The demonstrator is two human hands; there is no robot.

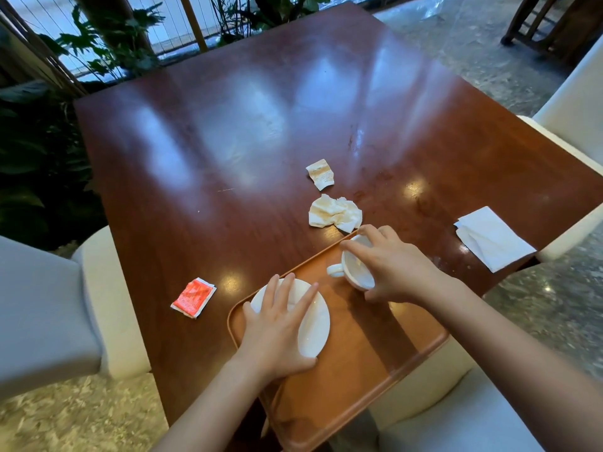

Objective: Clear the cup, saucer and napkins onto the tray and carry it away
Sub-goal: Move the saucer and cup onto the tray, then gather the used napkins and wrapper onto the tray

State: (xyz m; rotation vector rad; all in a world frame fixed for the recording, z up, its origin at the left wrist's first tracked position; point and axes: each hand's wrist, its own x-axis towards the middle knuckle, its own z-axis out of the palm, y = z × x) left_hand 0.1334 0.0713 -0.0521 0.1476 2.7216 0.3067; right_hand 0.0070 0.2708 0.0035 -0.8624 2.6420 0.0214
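An orange-brown tray (365, 363) lies at the near edge of the dark wooden table (248, 132). A white saucer (315, 324) rests on the tray's left part, and my left hand (277, 324) grips it from above. My right hand (391, 265) holds a white cup (354, 272) by its rim over the tray's far corner; its handle points left. A crumpled stained napkin (334, 212) and a stained paper scrap (320, 173) lie on the table beyond the tray. Clean folded white napkins (492, 238) sit at the table's right edge.
A red sachet (193, 297) lies on the table left of the tray. Pale upholstered chairs stand at the left (49, 305), at the right (574, 102) and under the tray's near end (456, 412). Green plants (39, 151) and a railing line the far left.
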